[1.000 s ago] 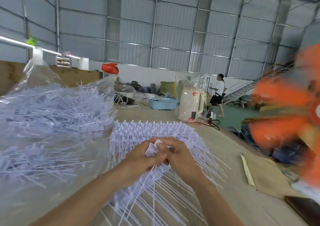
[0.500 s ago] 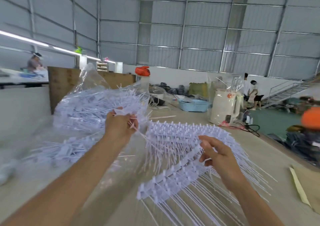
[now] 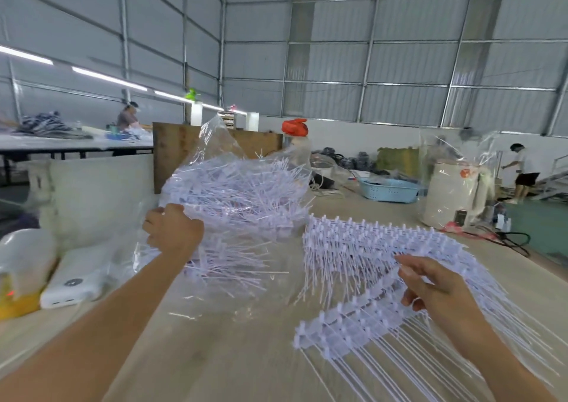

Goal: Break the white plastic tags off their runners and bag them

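Note:
A clear plastic bag (image 3: pixel 215 143) stuffed with loose white tags (image 3: pixel 239 198) lies on the wooden table (image 3: pixel 215 355) at centre left. My left hand (image 3: pixel 173 232) is at the bag's left edge with its back towards me; its fingers curl out of sight against the plastic. Right of the bag lies a fanned pile of white tags on runners (image 3: pixel 368 241) with long thin tails. My right hand (image 3: pixel 439 291) curls its fingers round the near strip of tags (image 3: pixel 344 324), whose end is lifted a little off the pile.
A white power bank (image 3: pixel 73 288) and a white-and-yellow object (image 3: pixel 18 278) sit at the left table edge. A blue basket (image 3: pixel 388 189) and a bagged white appliance (image 3: pixel 451 192) stand at the far right. Black cables (image 3: pixel 510 238) trail beside it. People work in the background.
My left hand carried broken-off tags from the pile over to the bag and now sits lower at its left edge. My right hand stayed on the near strip. The camera turned left.

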`<act>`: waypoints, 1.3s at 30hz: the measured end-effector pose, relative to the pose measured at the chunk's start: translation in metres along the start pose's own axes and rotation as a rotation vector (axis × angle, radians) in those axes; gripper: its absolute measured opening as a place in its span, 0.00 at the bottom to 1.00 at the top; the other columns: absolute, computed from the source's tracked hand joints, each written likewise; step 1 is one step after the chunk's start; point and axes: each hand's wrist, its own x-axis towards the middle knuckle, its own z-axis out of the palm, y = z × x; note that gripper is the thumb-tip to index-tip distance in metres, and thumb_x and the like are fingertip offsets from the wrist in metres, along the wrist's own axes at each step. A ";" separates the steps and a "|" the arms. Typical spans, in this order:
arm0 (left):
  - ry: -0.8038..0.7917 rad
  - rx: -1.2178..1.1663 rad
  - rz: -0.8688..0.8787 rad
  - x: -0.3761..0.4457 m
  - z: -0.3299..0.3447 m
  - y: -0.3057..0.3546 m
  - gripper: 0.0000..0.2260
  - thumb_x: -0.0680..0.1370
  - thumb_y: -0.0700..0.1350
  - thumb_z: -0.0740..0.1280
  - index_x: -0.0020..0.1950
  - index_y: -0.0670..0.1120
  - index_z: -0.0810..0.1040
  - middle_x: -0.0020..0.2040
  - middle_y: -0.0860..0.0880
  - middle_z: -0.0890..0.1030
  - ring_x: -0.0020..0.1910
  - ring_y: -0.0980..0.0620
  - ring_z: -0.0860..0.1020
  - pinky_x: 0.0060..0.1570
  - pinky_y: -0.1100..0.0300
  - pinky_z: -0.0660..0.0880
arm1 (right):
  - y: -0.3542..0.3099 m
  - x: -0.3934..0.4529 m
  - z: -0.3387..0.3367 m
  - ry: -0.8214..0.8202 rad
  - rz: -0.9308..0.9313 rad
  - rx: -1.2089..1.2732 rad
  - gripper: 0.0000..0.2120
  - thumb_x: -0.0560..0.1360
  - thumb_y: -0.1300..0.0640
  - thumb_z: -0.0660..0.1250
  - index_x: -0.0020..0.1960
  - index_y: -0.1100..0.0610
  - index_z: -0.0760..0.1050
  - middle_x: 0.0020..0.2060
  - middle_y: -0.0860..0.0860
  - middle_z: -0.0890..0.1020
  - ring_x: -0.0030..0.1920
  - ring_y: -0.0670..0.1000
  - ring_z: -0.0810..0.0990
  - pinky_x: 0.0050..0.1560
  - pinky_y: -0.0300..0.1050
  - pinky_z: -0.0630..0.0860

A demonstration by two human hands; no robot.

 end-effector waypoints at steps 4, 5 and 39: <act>-0.052 -0.053 0.462 -0.034 0.002 0.018 0.12 0.73 0.33 0.65 0.54 0.42 0.78 0.61 0.39 0.73 0.58 0.40 0.72 0.57 0.53 0.69 | 0.002 0.000 0.002 0.008 0.001 -0.062 0.07 0.77 0.61 0.65 0.51 0.52 0.78 0.43 0.52 0.79 0.27 0.47 0.78 0.27 0.35 0.73; -0.186 -0.123 0.549 -0.049 0.002 0.025 0.08 0.74 0.33 0.65 0.49 0.43 0.78 0.54 0.42 0.77 0.50 0.43 0.77 0.51 0.58 0.70 | 0.004 0.000 0.001 0.010 0.002 -0.096 0.07 0.77 0.60 0.65 0.51 0.52 0.78 0.43 0.51 0.79 0.27 0.47 0.78 0.27 0.35 0.73; -1.030 -0.954 0.314 -0.160 0.005 0.132 0.03 0.77 0.35 0.65 0.46 0.35 0.74 0.33 0.43 0.83 0.32 0.53 0.82 0.34 0.66 0.78 | 0.034 0.007 -0.029 -0.114 0.205 -0.961 0.15 0.77 0.48 0.61 0.61 0.53 0.70 0.56 0.52 0.78 0.56 0.52 0.77 0.54 0.44 0.73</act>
